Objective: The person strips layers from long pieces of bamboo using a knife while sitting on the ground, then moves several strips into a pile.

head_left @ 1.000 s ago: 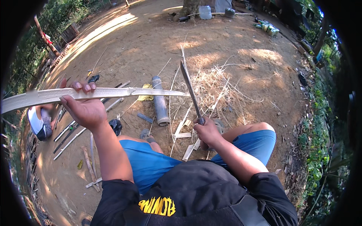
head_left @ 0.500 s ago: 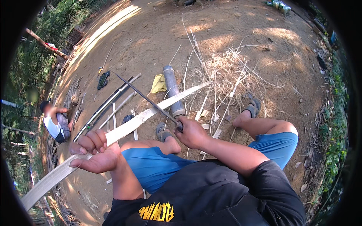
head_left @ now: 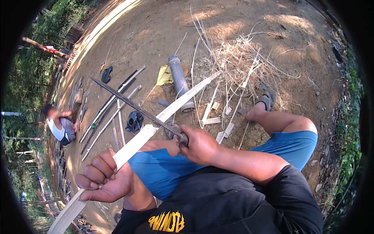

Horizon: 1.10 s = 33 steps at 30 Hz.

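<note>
My left hand (head_left: 105, 177) is closed around a long pale bamboo strip (head_left: 134, 150), whose tail runs down to the lower left. In my right hand (head_left: 200, 146) is the handle of a long knife (head_left: 132, 105), its dark narrow blade pointing to the upper left. The blade lies across the strip. Just nearer than the blade, the held piece ends in a ragged edge; on the far side a pale length continues toward the shavings. Whether the two lengths still join is hidden at the blade.
Beyond my knees are a grey cylinder (head_left: 179, 80), a yellow cloth (head_left: 164, 76) and a heap of thin shavings (head_left: 241, 58). Several poles (head_left: 111, 105) and a black bag (head_left: 134, 121) lie to the left. Another person (head_left: 60, 126) sits at the far left.
The strip, unbroken before, now shows a ragged break by the blade. My left hand has moved down and slightly right with its piece; the knife has swung lower, its tip going left.
</note>
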{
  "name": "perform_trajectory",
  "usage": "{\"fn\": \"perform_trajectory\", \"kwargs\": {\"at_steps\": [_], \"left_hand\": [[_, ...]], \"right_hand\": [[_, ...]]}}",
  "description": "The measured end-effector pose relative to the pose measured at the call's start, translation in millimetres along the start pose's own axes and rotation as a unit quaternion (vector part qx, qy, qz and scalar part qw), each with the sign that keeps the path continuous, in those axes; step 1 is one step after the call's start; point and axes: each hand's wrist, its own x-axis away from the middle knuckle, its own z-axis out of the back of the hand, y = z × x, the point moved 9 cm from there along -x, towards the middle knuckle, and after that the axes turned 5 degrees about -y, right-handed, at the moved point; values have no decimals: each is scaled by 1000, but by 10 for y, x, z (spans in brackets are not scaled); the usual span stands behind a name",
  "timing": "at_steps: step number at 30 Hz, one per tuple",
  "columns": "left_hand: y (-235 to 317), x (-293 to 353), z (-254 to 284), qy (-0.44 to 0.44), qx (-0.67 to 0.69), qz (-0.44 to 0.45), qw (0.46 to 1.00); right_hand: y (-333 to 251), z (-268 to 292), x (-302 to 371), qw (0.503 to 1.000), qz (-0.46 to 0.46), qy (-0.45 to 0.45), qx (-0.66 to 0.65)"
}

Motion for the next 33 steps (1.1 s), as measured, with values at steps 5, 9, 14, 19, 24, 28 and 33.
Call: {"fn": "perform_trajectory", "kwargs": {"at_steps": [5,9,14,19,24,28,33], "left_hand": [[-2,31,-28,-4,0,9,1000],[-3,65,16,29,-33,7,999],[32,44,79,46,-27,-4,999],[10,65,6,25,-36,7,999],[35,54,-134,-19,-27,0,999],[10,53,-121,-10,-33,0,999],[25,82,-222,-41,-4,15,999]], "right_hand": [[359,12,-11,998,-50,12,40],[573,119,6,992,-104,18,70],[29,13,57,999,11,-18,31],[551,111,24,996,-85,29,20],[45,92,101,1000,-7,-9,-23],[182,76,70,999,-6,0,-54],[161,42,133,999,-29,-3,-31]]}}
